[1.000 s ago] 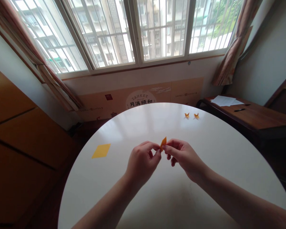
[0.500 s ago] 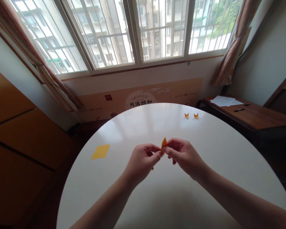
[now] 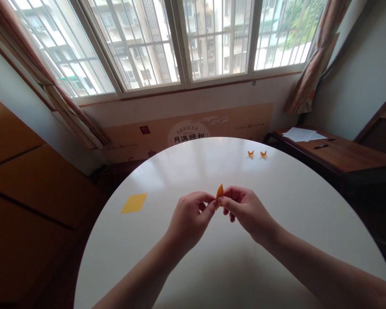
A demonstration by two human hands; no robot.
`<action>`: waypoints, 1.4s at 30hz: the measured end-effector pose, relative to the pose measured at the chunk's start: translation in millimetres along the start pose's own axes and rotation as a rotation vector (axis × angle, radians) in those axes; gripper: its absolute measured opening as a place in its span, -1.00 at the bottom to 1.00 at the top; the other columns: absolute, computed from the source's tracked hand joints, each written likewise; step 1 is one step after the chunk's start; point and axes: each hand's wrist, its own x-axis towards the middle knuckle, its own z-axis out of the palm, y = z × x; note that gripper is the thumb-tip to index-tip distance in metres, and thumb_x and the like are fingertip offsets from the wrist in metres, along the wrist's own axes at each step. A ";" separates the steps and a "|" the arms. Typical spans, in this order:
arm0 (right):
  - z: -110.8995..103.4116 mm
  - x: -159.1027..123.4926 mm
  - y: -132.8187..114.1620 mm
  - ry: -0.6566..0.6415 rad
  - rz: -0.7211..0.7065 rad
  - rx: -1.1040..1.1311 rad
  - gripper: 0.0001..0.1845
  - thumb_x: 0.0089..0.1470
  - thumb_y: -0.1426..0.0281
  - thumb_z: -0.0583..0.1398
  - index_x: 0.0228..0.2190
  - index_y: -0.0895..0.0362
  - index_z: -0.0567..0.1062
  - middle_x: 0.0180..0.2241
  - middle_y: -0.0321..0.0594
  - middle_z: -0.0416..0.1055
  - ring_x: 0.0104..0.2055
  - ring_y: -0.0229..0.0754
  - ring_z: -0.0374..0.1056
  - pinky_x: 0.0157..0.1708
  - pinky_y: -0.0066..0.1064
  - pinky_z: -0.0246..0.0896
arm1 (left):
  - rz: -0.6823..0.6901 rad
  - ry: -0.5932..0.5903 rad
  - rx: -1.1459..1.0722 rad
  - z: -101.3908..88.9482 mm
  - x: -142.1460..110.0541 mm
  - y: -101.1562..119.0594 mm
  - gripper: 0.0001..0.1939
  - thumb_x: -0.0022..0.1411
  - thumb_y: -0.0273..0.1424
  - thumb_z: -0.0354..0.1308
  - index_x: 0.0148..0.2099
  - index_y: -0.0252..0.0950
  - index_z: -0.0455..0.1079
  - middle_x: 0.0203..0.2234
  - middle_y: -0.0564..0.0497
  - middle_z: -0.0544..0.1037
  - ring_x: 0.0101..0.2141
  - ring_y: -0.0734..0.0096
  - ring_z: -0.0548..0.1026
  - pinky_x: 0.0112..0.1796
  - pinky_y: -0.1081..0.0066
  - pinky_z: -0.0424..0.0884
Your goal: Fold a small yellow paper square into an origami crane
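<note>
Between my two hands, above the middle of the white round table (image 3: 186, 266), is a small piece of folded orange-yellow paper (image 3: 219, 191), narrow and pointed at the top. My left hand (image 3: 191, 219) pinches its left edge low down with thumb and forefinger. From the other side, my right hand (image 3: 246, 210) grips it with the thumb in front and the fingers behind. My fingertips hide the paper's lower part. A flat yellow paper sheet (image 3: 134, 203) lies to the left of my hands.
Two small folded paper birds, a left bird (image 3: 251, 154) and a right bird (image 3: 263, 155), stand near the table's far edge. At the right, a brown wooden table (image 3: 350, 154) carries white papers (image 3: 304, 134) and a black pen (image 3: 321, 146). Barred windows (image 3: 215, 38) are ahead.
Both hands keep their pinch on the folded paper, with only slight finger movement. The whole view has shifted a little; the sheet and birds lie where they were.
</note>
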 end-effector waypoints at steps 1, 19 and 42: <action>-0.3 -0.1 0.0 0.000 0.000 0.004 -0.83 0.00 0.30 0.26 -0.47 0.17 0.53 -0.58 -0.30 0.39 -0.51 -0.28 0.29 -0.59 -0.50 0.17 | -0.019 -0.015 -0.028 0.2 0.0 0.3 -0.78 0.26 -0.32 0.18 -0.34 -0.30 0.58 -0.53 0.00 0.57 -0.51 0.44 0.44 -0.53 0.53 0.33; 0.8 -2.4 -1.1 -0.084 -0.005 -0.078 -0.88 0.00 0.39 0.24 -0.46 0.20 0.54 -0.58 -0.30 0.41 -0.54 -0.30 0.25 -0.58 -0.50 0.14 | -0.185 -0.125 -0.350 -10.0 9.1 -4.4 -0.77 0.16 -0.27 0.25 -0.32 -0.37 0.56 -0.59 0.03 0.51 -0.62 0.55 0.35 -0.66 0.60 0.32; -1.9 2.4 -0.6 -0.119 0.126 -0.006 -0.85 -0.03 0.32 0.26 -0.49 0.17 0.51 -0.55 -0.28 0.43 -0.53 -0.29 0.29 -0.62 -0.52 0.10 | -0.227 -0.055 -0.341 1.3 8.1 -11.8 -0.70 0.20 -0.19 0.17 -0.32 -0.36 0.47 -0.60 0.07 0.42 -0.60 0.51 0.34 -0.65 0.55 0.32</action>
